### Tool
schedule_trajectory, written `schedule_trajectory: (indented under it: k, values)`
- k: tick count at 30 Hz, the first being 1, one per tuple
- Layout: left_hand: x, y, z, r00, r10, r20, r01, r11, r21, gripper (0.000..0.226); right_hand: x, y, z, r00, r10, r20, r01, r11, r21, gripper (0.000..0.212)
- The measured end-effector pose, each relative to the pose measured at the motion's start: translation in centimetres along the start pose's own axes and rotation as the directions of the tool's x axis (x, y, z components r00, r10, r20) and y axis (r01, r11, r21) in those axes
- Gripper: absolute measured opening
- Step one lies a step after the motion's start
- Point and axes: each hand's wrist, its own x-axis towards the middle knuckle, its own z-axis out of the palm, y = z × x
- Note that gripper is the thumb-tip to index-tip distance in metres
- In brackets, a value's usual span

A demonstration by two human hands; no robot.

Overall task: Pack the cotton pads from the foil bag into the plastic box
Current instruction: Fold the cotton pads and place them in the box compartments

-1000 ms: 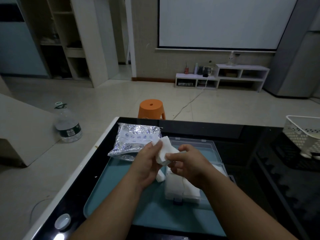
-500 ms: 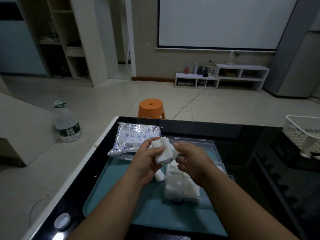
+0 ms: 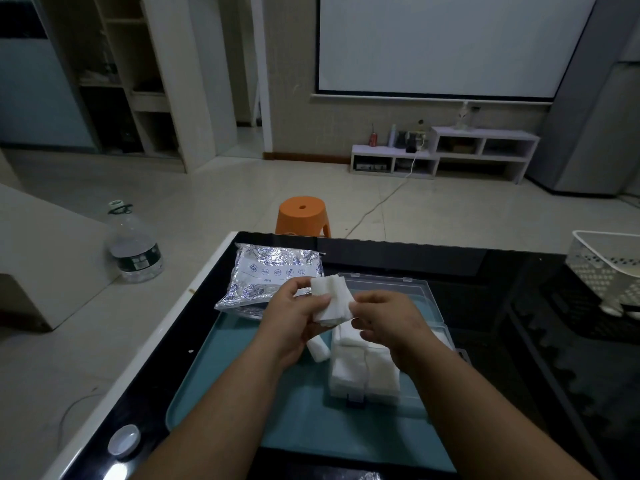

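Fingers [image 3: 320, 299] pinch cotton pads [image 3: 334, 301] — foil bag [image 3: 266, 275] (print illegible).

**Worktop and what sits on it**

Black glossy worktop [image 3: 485, 271], white rim on left edge. Near-left centre: teal tray [image 3: 214, 375], flat. Far left: foil bag [image 3: 266, 275], overlapping tray's far edge. Near left corner, off tray: white cap [image 3: 123, 440]. Far right: white perforated basket [image 3: 602, 268].

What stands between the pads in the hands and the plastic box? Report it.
Nothing visible. The left hand and right hand hold the cotton pads over the open plastic box, where packed pads already lie.
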Motion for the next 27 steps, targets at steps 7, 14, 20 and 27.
schedule_trajectory:
  k: [7, 14, 20, 27]
  values:
    - [0.02, 0.17, -0.04, 0.999, 0.017, -0.041, -0.016, 1.0, 0.021, 0.033, -0.25, 0.0, 0.76, 0.998, -0.029, 0.047, 0.032, 0.998, -0.045, 0.03]
    - [-0.52, 0.0, 0.41, 0.989, -0.132, 0.063, 0.145, 0.932, -0.332, 0.061, -0.46, -0.33, 0.86, 0.986, 0.069, 0.153, -0.107, 0.959, 0.262, 0.045]
    - [-0.88, -0.17, 0.28, 0.975, -0.146, 0.168, 0.202, 0.896, -0.396, 0.061, -0.67, -0.36, 0.93, 0.988, 0.019, 0.154, -0.03, 0.997, 0.069, 0.042]
    - [-0.49, -0.3, 0.17, 0.989, -0.119, 0.089, 0.14, 0.941, -0.307, 0.055, -0.1, -0.44, 0.61, 0.938, -0.342, 0.061, 0.334, 0.839, -0.43, 0.045]
